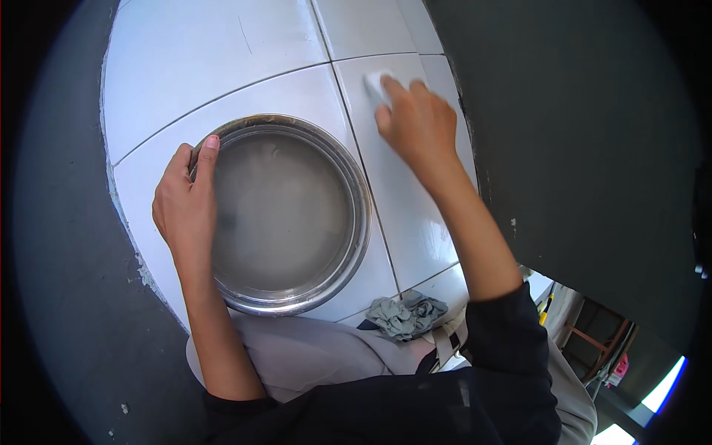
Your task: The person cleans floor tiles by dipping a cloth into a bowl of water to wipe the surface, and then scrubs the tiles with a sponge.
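Observation:
A round metal basin (361, 215) stands on the white tiled floor (222, 44), holding cloudy greyish water (289, 215). My left hand (184, 196) grips its upper left rim, thumb over the edge and fingers around the outside. To the right of the basin, my right hand (424, 126) is closed on a small white block (374, 87), low over the tiles or touching them. The block is slightly blurred and partly covered by my fingers, so its material is unclear.
A crumpled grey cloth (406, 315) lies on the floor near my knee. Dark walls (571, 148) border the tiles on both sides. At the lower right are a yellow-and-black object (546, 308), a brown frame (593, 337) and a pink item (619, 367).

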Motion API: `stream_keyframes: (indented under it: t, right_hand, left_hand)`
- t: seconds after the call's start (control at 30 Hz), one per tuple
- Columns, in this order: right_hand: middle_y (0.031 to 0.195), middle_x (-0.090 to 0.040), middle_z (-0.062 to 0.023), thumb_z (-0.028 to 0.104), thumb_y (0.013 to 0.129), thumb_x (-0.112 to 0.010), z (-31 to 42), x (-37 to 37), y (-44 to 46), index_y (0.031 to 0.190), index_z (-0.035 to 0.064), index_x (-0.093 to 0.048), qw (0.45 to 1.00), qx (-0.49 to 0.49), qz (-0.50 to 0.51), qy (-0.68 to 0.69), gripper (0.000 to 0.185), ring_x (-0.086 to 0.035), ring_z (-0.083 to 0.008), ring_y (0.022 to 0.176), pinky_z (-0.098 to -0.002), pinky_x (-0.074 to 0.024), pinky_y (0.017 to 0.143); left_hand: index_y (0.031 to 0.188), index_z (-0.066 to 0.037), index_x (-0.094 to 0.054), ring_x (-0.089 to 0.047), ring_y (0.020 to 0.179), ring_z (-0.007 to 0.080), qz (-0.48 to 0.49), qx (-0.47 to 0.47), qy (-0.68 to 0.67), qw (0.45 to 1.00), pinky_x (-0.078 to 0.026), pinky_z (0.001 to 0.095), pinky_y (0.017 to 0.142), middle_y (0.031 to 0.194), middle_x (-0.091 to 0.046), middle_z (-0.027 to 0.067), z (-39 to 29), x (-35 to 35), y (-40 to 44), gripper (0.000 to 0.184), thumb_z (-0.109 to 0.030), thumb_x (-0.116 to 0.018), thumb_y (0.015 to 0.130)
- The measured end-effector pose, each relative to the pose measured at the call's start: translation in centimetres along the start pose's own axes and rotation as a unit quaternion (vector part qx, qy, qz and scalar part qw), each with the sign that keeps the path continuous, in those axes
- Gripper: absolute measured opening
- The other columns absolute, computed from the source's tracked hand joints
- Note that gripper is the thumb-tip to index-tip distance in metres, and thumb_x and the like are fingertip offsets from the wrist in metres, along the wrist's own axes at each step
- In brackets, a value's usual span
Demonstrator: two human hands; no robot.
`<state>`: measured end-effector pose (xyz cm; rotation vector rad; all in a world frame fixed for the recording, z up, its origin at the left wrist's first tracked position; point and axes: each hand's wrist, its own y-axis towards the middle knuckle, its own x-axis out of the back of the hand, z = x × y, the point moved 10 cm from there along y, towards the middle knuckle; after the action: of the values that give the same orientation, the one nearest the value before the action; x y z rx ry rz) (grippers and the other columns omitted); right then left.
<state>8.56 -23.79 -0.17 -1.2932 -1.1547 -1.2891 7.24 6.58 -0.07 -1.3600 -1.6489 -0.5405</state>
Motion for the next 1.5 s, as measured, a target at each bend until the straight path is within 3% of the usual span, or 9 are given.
stream_keyframes:
  t: [0.17,0.33,0.53,0.73,0.93,1.03,1.13,1.37,1.5]
  right_hand:
    - [0.081,-0.060,-0.0147,0.019,0.077,-0.065,0.1,0.1,2.7,0.115,0.0130,-0.064,0.998,0.036,-0.048,-0.009,0.039,-0.064,-0.0329,0.070,-0.0440,-0.0527,0.063]
    - [0.083,-0.061,-0.0156,0.019,0.078,-0.063,0.9,0.4,-4.7,0.115,0.0126,-0.064,0.999,0.008,0.035,0.035,0.037,-0.064,-0.0331,0.072,-0.0440,-0.0525,0.065]
    - [0.083,-0.061,-0.0153,0.018,0.078,-0.063,0.7,-0.4,4.9,0.116,0.0134,-0.064,0.999,-0.008,0.036,0.000,0.039,-0.065,-0.0323,0.071,-0.0430,-0.0524,0.065]
    - [0.082,-0.062,-0.0159,0.019,0.077,-0.062,1.1,0.0,-4.8,0.111,0.0111,-0.066,0.999,0.011,0.035,0.036,0.035,-0.064,-0.0333,0.070,-0.0439,-0.0523,0.062]
    - [0.080,-0.060,-0.0146,0.017,0.076,-0.065,1.6,0.0,4.0,0.115,0.0129,-0.064,0.999,0.021,-0.018,-0.017,0.039,-0.064,-0.0311,0.068,-0.0417,-0.0524,0.060]
    - [0.079,-0.059,-0.0139,0.016,0.075,-0.067,1.7,0.6,1.7,0.116,0.0136,-0.063,0.996,0.059,-0.068,0.001,0.041,-0.064,-0.0296,0.067,-0.0408,-0.0521,0.059]
    - [0.079,-0.059,-0.0140,0.016,0.075,-0.066,2.5,0.5,-4.4,0.117,0.0145,-0.063,0.999,0.048,0.013,0.010,0.042,-0.064,-0.0295,0.066,-0.0412,-0.0520,0.059]
    - [0.077,-0.058,-0.0121,0.014,0.075,-0.065,2.6,0.2,3.9,0.117,0.0148,-0.063,0.999,0.029,-0.033,-0.019,0.042,-0.064,-0.0288,0.066,-0.0408,-0.0520,0.059]
    - [0.077,-0.059,-0.0136,0.013,0.075,-0.063,2.9,1.0,-0.2,0.113,0.0140,-0.064,0.996,0.070,-0.057,0.015,0.039,-0.063,-0.0312,0.066,-0.0424,-0.0521,0.061]
  left_hand:
    - [0.069,-0.005,-0.051,-0.043,0.059,0.0195,0.002,-0.006,0.007,1.000,-0.038,0.0327,0.061,0.059,-0.048,0.0073,0.1,0.0,0.2,0.054,-0.055,-0.055,0.090]
    - [0.069,-0.004,-0.050,-0.043,0.059,0.0197,-0.007,-0.004,0.000,1.000,-0.038,0.0327,0.061,0.060,-0.048,0.0075,0.1,0.2,0.0,0.055,-0.054,-0.055,0.090]
    - [0.069,-0.004,-0.051,-0.044,0.060,0.0201,0.001,0.003,0.009,1.000,-0.039,0.0323,0.062,0.060,-0.050,0.0077,-0.1,0.2,0.2,0.054,-0.054,-0.056,0.090]
    - [0.069,-0.004,-0.051,-0.043,0.060,0.0200,-0.008,-0.006,-0.006,1.000,-0.039,0.0321,0.061,0.060,-0.049,0.0071,0.3,0.1,0.0,0.053,-0.053,-0.056,0.090]
    - [0.070,-0.004,-0.052,-0.044,0.059,0.0200,0.004,0.008,0.009,1.000,-0.039,0.0319,0.062,0.060,-0.050,0.0074,0.0,0.1,0.1,0.053,-0.053,-0.056,0.090]
    - [0.068,-0.004,-0.050,-0.042,0.058,0.0193,-0.006,-0.012,-0.006,1.000,-0.038,0.0321,0.060,0.058,-0.047,0.0068,0.1,0.0,0.0,0.054,-0.053,-0.056,0.090]
    - [0.068,-0.004,-0.049,-0.041,0.058,0.0191,-0.008,-0.011,-0.009,1.000,-0.037,0.0326,0.059,0.058,-0.045,0.0066,0.3,0.1,0.2,0.054,-0.053,-0.056,0.090]
    - [0.068,-0.005,-0.050,-0.042,0.058,0.0202,0.003,-0.001,-0.007,1.000,-0.037,0.0332,0.059,0.059,-0.047,0.0070,0.1,0.1,0.2,0.053,-0.053,-0.056,0.090]
    - [0.069,-0.004,-0.050,-0.043,0.058,0.0203,-0.004,-0.005,-0.016,1.000,-0.038,0.0333,0.060,0.060,-0.048,0.0075,0.2,0.0,0.4,0.053,-0.053,-0.056,0.090]
